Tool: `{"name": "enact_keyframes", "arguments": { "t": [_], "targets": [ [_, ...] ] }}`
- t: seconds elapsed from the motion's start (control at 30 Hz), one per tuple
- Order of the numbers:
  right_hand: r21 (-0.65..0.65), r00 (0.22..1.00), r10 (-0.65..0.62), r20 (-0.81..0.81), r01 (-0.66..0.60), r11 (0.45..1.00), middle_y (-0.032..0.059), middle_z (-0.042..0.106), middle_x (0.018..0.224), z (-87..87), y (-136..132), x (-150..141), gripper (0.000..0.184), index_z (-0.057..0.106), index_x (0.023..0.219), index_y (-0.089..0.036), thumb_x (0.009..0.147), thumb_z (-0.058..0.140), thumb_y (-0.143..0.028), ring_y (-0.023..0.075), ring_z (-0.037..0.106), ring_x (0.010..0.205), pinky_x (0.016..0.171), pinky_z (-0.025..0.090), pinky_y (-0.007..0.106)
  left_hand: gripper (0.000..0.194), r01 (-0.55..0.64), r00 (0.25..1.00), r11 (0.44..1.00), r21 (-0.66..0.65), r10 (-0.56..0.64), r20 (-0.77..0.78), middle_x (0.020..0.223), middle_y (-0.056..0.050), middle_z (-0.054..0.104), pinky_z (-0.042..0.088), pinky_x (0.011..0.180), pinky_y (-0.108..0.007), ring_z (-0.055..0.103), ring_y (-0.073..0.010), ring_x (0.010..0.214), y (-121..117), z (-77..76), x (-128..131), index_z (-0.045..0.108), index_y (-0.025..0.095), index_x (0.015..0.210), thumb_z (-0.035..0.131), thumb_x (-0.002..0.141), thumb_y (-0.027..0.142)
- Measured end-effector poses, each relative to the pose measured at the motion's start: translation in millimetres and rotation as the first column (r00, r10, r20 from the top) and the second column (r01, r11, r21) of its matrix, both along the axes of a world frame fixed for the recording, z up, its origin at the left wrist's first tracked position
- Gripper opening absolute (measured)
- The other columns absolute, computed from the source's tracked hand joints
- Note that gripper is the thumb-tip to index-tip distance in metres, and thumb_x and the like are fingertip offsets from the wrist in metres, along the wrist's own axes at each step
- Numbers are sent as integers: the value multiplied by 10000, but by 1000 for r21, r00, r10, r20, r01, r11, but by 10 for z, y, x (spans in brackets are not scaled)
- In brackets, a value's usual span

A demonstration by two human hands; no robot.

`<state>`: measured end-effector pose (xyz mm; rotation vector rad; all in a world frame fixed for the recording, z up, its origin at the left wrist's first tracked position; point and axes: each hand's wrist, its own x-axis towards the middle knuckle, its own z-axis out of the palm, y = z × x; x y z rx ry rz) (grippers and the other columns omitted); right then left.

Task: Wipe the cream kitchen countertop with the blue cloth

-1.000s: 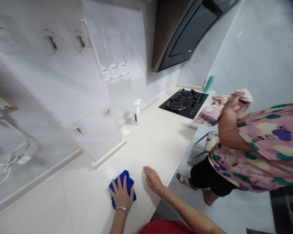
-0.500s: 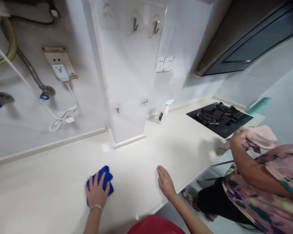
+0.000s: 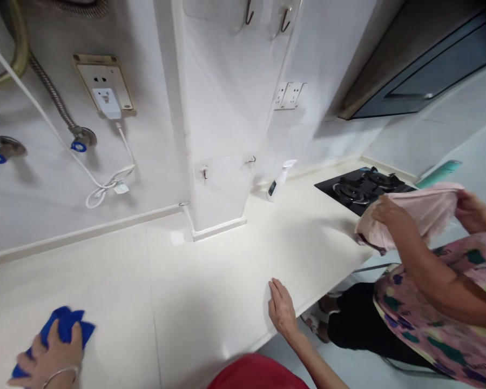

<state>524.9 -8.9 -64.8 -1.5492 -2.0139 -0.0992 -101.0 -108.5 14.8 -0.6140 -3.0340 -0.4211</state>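
Observation:
My left hand (image 3: 53, 361) presses a crumpled blue cleaning cloth (image 3: 65, 321) onto the white countertop (image 3: 202, 286) at the lower left. Its fingers are spread over the cloth, which shows between and beyond them. A thin bracelet circles that wrist. Resting near the counter's front edge, my right hand (image 3: 282, 310) holds nothing; its fingers are stretched out on the surface.
A white spray bottle (image 3: 281, 181) stands against the back wall, right of the pillar (image 3: 227, 129). Farther right is a black gas hob (image 3: 354, 189). A person beside me holds a pink cloth (image 3: 417, 210) over the counter's edge. A corded plug (image 3: 107, 101) sits in the left wall socket.
My left hand has slid the blue cloth left and nearer to me. My right hand stays on the counter. The other person has spread the pink cloth between both hands.

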Motion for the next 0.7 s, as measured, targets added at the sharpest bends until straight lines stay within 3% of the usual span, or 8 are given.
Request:
{"name": "enact_keyframes", "arguments": {
  "t": [0.1,0.17,0.3,0.4,0.5,0.57,0.63,0.7],
  "targets": [
    [10,996,-71,47,71,997,145,395,1539,0,-23,-120,686,202,1559,-197,892,336,-104,295,374,1422,1142,398,556,699,-109,993,992,70,111,-31,1660,12,197,312,974,-774,161,-427,1485,173,-45,65,266,431,1474,249,834,713],
    [17,993,-100,66,99,995,145,397,1539,2,-26,-168,692,200,1560,-198,889,341,-106,294,384,1417,1143,395,546,745,-92,995,989,114,97,-35,1650,-57,240,270,1009,-790,151,-461,1481,345,-22,215,320,355,1484,215,832,702],
    [28,988,-128,88,126,992,120,441,1517,-2,5,-185,719,195,1565,-233,874,363,-127,291,440,1381,1107,437,524,820,165,986,976,143,-158,-59,1586,-144,357,178,1100,-766,198,-446,1467,786,104,611,388,262,1478,173,827,712],
    [51,983,-148,108,144,988,79,477,1501,-43,45,-161,784,173,1575,-291,842,403,-131,288,486,1350,1079,471,502,796,327,945,937,120,-323,-54,1566,-133,394,212,1096,-750,264,-426,1437,1176,186,943,422,270,1458,217,825,707],
    [81,984,-137,112,129,988,36,484,1505,-111,92,-107,852,153,1575,-350,803,447,-141,293,524,1323,1047,509,479,694,417,909,897,145,-415,-43,1551,-130,418,233,1090,-746,291,-409,1430,1481,184,1359,439,263,1450,228,867,574],
    [96,988,-126,93,117,988,21,500,1492,-127,125,-71,881,154,1567,-381,781,473,-145,300,545,1303,1017,538,474,647,479,876,851,213,-478,-59,1555,-142,411,206,1100,-762,271,-404,1452,1561,134,1707,439,255,1454,254,872,468],
    [99,994,-108,22,105,990,14,527,1465,-80,158,-77,892,187,1549,-419,758,503,-153,318,565,1276,989,562,495,627,574,812,762,299,-577,-86,1553,-147,416,155,1119,-775,243,-410,1475,1534,66,2089,473,284,1437,336,839,416],
    [58,985,-65,-161,76,995,8,541,1448,42,188,-159,879,271,1516,-453,723,549,-196,363,583,1242,972,567,552,582,653,738,679,335,-669,-83,1438,-59,572,257,1119,-728,365,-402,1423,1442,3,2464,574,459,1316,538,736,428]
  ]
}}
